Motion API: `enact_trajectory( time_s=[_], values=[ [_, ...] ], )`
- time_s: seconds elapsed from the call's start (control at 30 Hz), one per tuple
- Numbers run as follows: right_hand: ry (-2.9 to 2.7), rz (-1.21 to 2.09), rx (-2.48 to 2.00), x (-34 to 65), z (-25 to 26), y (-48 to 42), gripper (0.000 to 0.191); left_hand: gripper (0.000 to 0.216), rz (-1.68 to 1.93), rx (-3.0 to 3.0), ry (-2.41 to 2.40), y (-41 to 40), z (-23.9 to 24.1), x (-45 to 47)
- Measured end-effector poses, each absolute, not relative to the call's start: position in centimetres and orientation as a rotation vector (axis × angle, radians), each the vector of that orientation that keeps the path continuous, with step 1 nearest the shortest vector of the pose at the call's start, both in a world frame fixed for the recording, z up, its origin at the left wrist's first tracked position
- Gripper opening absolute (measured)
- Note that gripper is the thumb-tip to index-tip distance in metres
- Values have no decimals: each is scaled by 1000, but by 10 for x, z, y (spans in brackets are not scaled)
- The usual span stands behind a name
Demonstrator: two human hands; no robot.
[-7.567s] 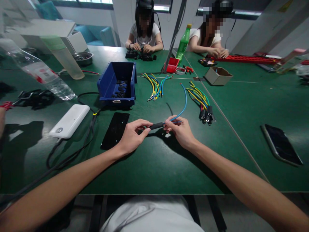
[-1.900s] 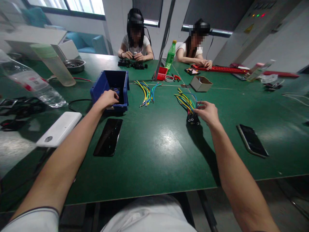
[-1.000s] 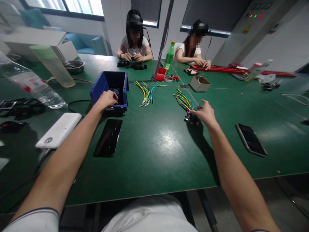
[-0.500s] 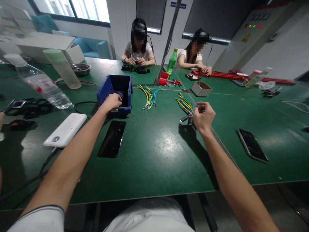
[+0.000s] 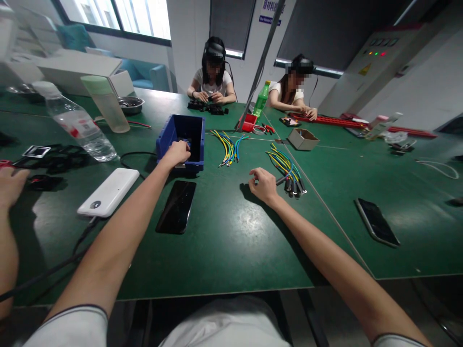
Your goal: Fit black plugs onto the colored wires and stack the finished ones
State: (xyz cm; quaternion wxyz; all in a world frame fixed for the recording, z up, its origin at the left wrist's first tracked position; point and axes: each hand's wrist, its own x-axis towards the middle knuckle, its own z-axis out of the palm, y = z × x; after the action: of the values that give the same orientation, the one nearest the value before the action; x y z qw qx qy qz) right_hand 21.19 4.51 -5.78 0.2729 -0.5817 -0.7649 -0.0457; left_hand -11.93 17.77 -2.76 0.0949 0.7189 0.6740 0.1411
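Note:
My left hand reaches over the near edge of a blue plastic bin, its fingers curled down inside around something small and dark that I cannot make out. Over the table, my right hand is loosely curled, with a gap between thumb and fingers and nothing visible in it. Just right of it lies a bundle of yellow, green and blue cables with black sleeves and metal lugs at the near ends. A second bundle of cables, without black sleeves, rests between the bin and that one.
A black phone and a white power bank lie near my left forearm. Bottles stand behind them; another phone is at right. A small carton sits farther back. Two people work opposite; another person's hand shows at left.
My right hand has let go at the black-sleeved cable bundle and moved left, leaving the cables on the table. My left hand stays in the bin. Another person's hand has come in at left.

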Motion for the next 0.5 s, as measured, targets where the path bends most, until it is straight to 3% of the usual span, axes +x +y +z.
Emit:
enact_trajectory(
  time_s=[0.5],
  values=[
    [-1903,-223,-1759,175,-55,131,23,28,445,2116,1944,175,-24,-118]
  ],
)
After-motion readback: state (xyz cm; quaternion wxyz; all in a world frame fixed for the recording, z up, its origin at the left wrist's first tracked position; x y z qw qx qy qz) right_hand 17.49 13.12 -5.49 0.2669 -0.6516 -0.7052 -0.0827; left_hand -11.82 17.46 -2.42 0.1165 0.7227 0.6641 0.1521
